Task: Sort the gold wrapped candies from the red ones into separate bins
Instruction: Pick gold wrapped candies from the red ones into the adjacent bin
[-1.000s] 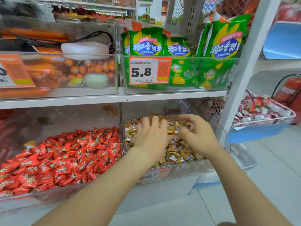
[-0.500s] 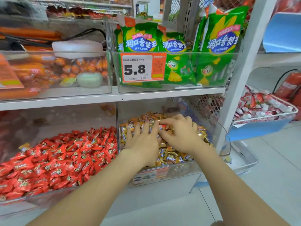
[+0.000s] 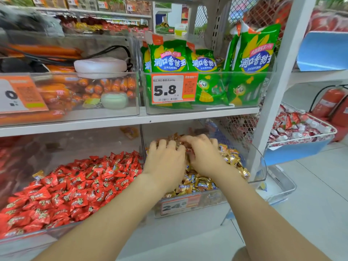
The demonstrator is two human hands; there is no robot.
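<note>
Store shelves (image 3: 105,122) ahead, and on the lower one the left hand (image 3: 165,163) and right hand (image 3: 205,158) burrow into the gold candies (image 3: 200,183) in their bin (image 3: 211,201), fingers (image 3: 162,146) curled under, grip unclear, probably hunting strays for the red candies (image 3: 75,187) alongside.

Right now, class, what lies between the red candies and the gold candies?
In the head view, a clear bin wall separates the red candies from the gold candies.

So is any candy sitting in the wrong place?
Yes. One gold candy lies at the left edge of the red candies in the left bin. It looks odd because every wrapper around it is red, and the gold ones belong in the bin beside it.
</note>
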